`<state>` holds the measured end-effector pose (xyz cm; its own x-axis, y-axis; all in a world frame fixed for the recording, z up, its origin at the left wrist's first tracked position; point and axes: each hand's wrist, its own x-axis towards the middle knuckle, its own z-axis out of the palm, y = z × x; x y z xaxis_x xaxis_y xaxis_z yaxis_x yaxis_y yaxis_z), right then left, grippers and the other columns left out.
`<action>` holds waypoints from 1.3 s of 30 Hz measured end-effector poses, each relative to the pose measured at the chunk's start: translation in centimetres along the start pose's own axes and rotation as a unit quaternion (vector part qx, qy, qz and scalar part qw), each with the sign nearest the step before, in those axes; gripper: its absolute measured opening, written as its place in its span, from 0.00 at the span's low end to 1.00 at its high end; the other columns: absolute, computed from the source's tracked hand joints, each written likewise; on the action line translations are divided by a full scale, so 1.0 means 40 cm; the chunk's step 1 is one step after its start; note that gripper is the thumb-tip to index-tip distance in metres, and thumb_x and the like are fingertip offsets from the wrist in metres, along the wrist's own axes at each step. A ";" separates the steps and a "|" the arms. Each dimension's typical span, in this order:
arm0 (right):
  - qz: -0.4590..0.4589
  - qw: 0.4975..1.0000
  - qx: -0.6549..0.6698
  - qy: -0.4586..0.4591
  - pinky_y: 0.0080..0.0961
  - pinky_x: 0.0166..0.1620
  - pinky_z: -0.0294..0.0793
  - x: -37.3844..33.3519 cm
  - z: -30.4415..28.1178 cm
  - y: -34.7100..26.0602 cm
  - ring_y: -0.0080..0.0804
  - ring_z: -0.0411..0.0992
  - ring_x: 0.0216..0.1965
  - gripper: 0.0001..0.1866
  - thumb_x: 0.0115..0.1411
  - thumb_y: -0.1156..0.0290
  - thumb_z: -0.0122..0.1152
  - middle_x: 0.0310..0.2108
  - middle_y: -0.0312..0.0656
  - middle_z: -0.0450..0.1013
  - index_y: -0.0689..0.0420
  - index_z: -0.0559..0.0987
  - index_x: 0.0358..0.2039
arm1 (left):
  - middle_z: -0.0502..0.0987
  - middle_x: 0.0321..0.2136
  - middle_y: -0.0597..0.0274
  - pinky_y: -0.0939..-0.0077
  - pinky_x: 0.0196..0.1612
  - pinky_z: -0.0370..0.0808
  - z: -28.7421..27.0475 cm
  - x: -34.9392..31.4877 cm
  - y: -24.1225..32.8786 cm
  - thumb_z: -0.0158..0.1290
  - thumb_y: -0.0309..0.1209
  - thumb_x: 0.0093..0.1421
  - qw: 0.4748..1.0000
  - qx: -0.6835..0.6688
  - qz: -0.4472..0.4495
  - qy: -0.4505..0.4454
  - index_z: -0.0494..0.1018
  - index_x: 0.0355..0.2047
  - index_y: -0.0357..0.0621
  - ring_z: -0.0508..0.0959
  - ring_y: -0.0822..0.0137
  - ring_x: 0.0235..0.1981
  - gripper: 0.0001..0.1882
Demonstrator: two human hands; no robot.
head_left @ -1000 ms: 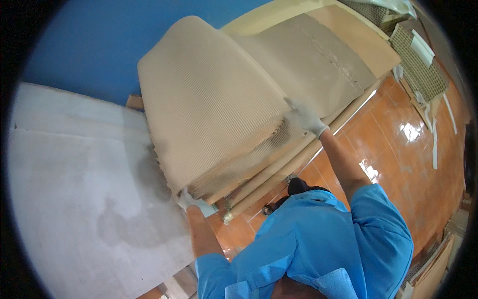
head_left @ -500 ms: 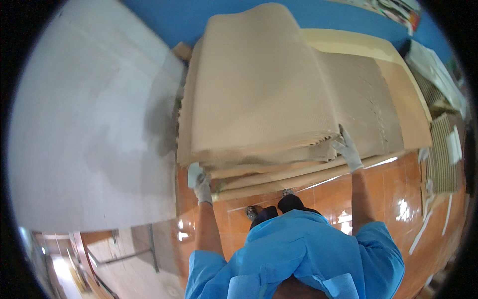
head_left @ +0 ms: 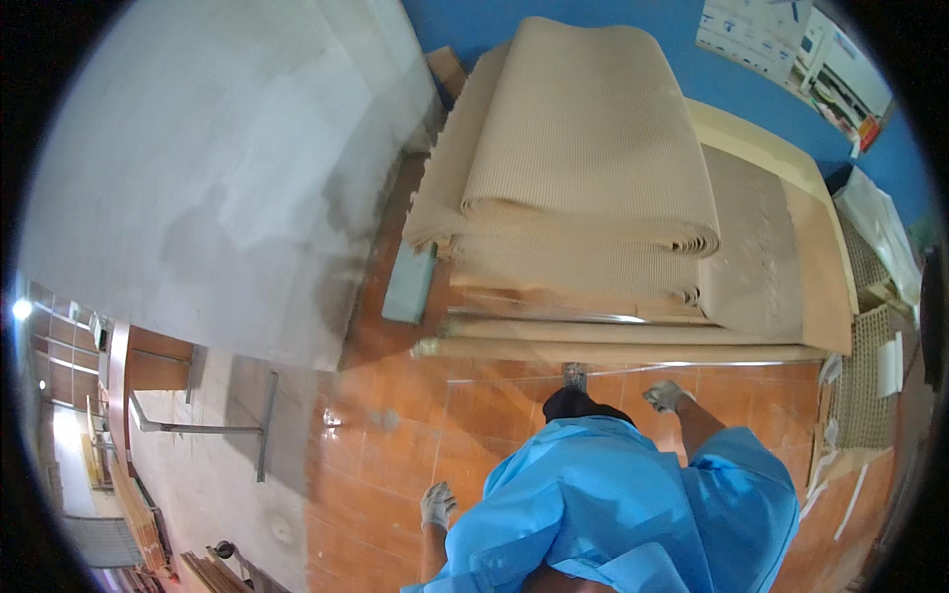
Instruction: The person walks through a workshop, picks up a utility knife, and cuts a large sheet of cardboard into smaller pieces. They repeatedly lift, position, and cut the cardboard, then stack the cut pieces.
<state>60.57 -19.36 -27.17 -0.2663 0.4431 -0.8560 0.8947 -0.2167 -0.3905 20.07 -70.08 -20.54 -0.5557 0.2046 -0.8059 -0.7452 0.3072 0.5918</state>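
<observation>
Lying beyond the right hand (head_left: pixel 666 396) is corrugated cardboard (head_left: pixel 588 128).

Left hand (head_left: pixel 437 504): in a pale glove, loosely half curled, held low, close by my left side; its fingers point away from me and a little inward.
Left forearm (head_left: pixel 433 551): a short bare stretch shows right behind that hand, running straight back toward me.
Right hand (head_left: pixel 663 396): gloved too, farther out in front than my left and well apart from it; fingers slightly bent, relaxed, pointing toward my left.
Right forearm (head_left: pixel 700 427): bare behind the glove, slanting back and outward from my hand into a blue sleeve (head_left: pixel 746 465).
Both palms: too small to make out.
</observation>
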 end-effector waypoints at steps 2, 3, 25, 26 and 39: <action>-0.171 0.957 -0.233 0.007 0.28 0.20 0.67 0.003 0.117 -0.093 0.26 0.67 0.20 0.09 0.56 0.62 0.56 0.17 0.35 0.67 0.51 0.74 0.23 | 0.72 0.27 0.60 0.74 0.21 0.69 -0.090 -0.072 -0.021 0.55 0.35 0.56 0.998 -0.032 0.002 0.056 0.69 0.44 0.46 0.73 0.65 0.22 0.16; -0.291 0.869 -0.400 0.036 0.28 0.20 0.66 -0.011 0.163 -0.133 0.26 0.66 0.20 0.10 0.56 0.61 0.56 0.16 0.35 0.66 0.50 0.74 0.22 | 0.71 0.27 0.60 0.74 0.21 0.69 -0.139 -0.103 -0.035 0.55 0.35 0.57 0.996 -0.050 0.008 0.076 0.69 0.44 0.46 0.73 0.65 0.22 0.16; -0.169 0.803 -0.566 -0.075 0.34 0.27 0.70 -0.165 1.295 -1.187 0.34 0.72 0.23 0.19 0.59 0.54 0.50 0.22 0.42 0.74 0.55 0.78 0.23 | 0.73 0.26 0.62 0.74 0.23 0.69 -1.212 -0.251 -0.141 0.52 0.31 0.59 0.850 -0.425 0.089 0.299 0.69 0.42 0.45 0.73 0.66 0.22 0.11; -0.153 0.834 -0.519 -0.107 0.31 0.26 0.70 -0.171 1.356 -1.253 0.33 0.71 0.22 0.19 0.58 0.54 0.52 0.20 0.41 0.72 0.56 0.78 0.22 | 0.73 0.27 0.61 0.74 0.23 0.71 -1.239 -0.273 -0.160 0.52 0.30 0.58 0.840 -0.440 0.086 0.304 0.68 0.44 0.43 0.74 0.66 0.23 0.13; -0.463 0.781 -0.327 -0.263 0.21 0.27 0.71 -0.689 2.695 -2.182 0.20 0.70 0.25 0.13 0.57 0.64 0.60 0.29 0.34 0.74 0.58 0.77 0.39 | 0.75 0.23 0.56 0.69 0.21 0.70 -1.438 -0.424 -0.316 0.50 0.32 0.57 0.878 -0.353 -0.129 0.298 0.71 0.35 0.39 0.74 0.64 0.19 0.10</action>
<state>-48.83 -106.42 -6.00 -0.8645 -0.3088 -0.3966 0.1770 0.5516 -0.8151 17.71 -130.90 -13.33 -0.2731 -0.3735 -0.8865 -0.7999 -0.4238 0.4249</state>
